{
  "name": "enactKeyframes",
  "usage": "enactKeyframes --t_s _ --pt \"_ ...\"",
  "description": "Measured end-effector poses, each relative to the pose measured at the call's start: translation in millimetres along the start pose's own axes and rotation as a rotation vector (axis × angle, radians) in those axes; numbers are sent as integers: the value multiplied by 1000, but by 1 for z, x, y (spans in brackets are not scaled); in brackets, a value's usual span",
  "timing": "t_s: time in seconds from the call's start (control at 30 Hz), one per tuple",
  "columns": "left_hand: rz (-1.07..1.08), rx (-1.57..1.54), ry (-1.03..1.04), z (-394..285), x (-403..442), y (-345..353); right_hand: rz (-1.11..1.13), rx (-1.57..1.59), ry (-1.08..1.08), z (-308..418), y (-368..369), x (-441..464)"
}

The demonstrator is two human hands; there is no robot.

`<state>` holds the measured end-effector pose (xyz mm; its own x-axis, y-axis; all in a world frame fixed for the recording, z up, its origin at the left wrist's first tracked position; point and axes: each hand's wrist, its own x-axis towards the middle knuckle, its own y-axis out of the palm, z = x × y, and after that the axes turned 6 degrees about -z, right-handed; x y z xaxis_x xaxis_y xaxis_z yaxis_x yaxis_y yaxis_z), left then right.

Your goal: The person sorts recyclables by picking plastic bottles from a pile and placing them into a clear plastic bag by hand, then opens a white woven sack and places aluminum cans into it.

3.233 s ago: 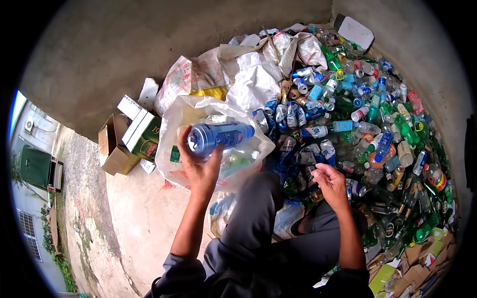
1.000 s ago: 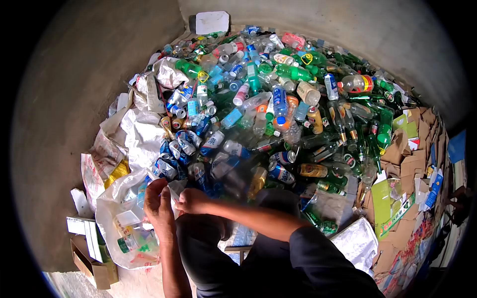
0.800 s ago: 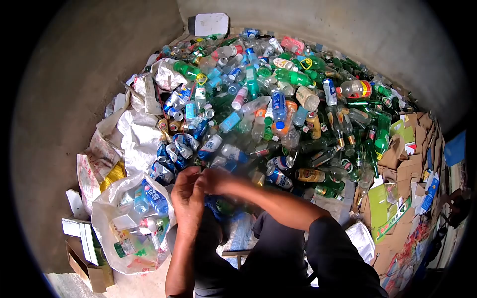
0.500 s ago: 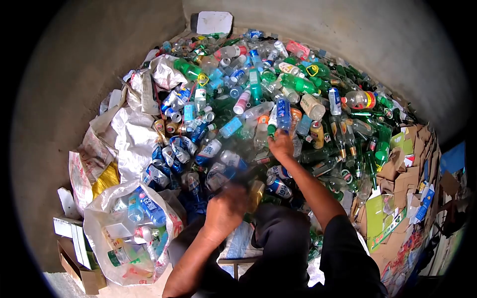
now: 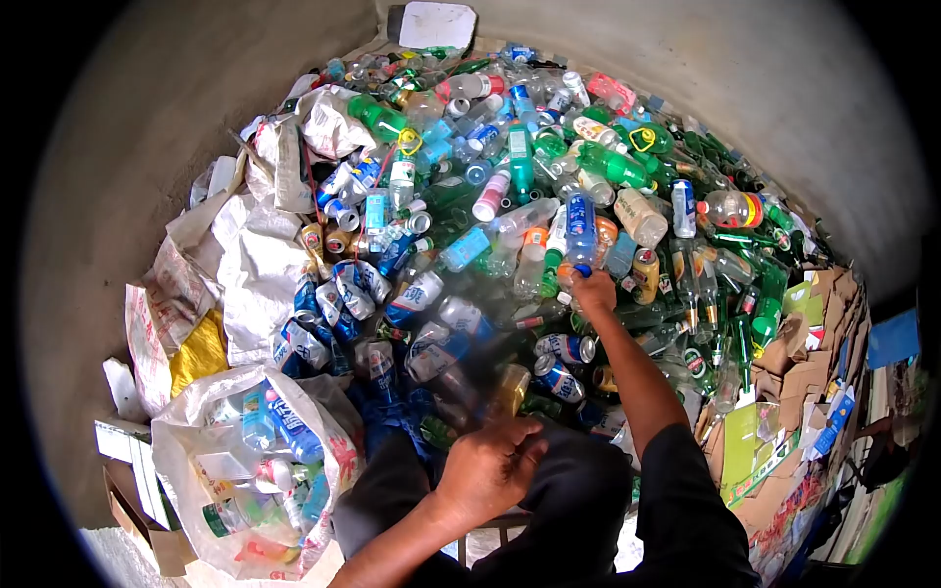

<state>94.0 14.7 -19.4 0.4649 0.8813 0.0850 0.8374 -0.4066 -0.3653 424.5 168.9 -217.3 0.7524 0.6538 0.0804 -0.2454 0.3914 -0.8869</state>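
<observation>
My right hand (image 5: 593,290) reaches into the pile and has its fingers closed on the blue-capped end of a clear bottle with a blue label (image 5: 580,231). Nearer to me, my left hand (image 5: 493,465) hangs above my knees with its fingers curled; whether anything is in them is hidden. Crushed blue and white cans (image 5: 415,298) lie beyond my left hand. At the lower left stands an open white plastic sack (image 5: 176,437), holding several bottles, among them a blue-labelled one (image 5: 294,427).
Bottles and cans (image 5: 627,167) are heaped up to the walls. Empty woven sacks (image 5: 260,279) lie at the left, with a cardboard box (image 5: 147,519) below them. Flattened cardboard (image 5: 794,377) is stacked at the right. A white board (image 5: 436,24) leans in the back corner.
Since the earliest frame, a blue-labelled bottle has gone from my left hand into the white sack. My right hand has moved out to the pile and closed on another bottle.
</observation>
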Motion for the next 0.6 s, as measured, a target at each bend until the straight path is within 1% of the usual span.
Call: enactKeyframes --t_s 0.07,0.17,0.23,0.27,0.3,0.37,0.43,0.47,0.57,0.6 --pt "10 -29 5 4 -2 1 -29 64 5 -9 15 7" --pt "-7 -12 35 1 -3 -1 -173 116 -70 -30 41 15" --pt "-37 -11 68 -1 -3 0 5 540 139 -24 38 9" --pt "-52 -10 84 -2 -4 0 91 701 234 -29 30 0" --pt "-46 -12 72 -2 -6 1 183 859 329 -15 10 -17" --pt "-34 -13 52 -2 -9 1 213 803 158 -35 33 -18" --pt "-46 -31 43 -9 -10 -5 280 966 152 -4 -7 -58" --pt "-50 -41 38 -13 -11 -6 346 924 197 2 -12 -67" --pt "-77 -55 68 -11 -15 -4 499 777 -24 39 -39 -107" --pt "-89 -77 73 -12 -17 -5 586 814 -111 48 -40 -119"
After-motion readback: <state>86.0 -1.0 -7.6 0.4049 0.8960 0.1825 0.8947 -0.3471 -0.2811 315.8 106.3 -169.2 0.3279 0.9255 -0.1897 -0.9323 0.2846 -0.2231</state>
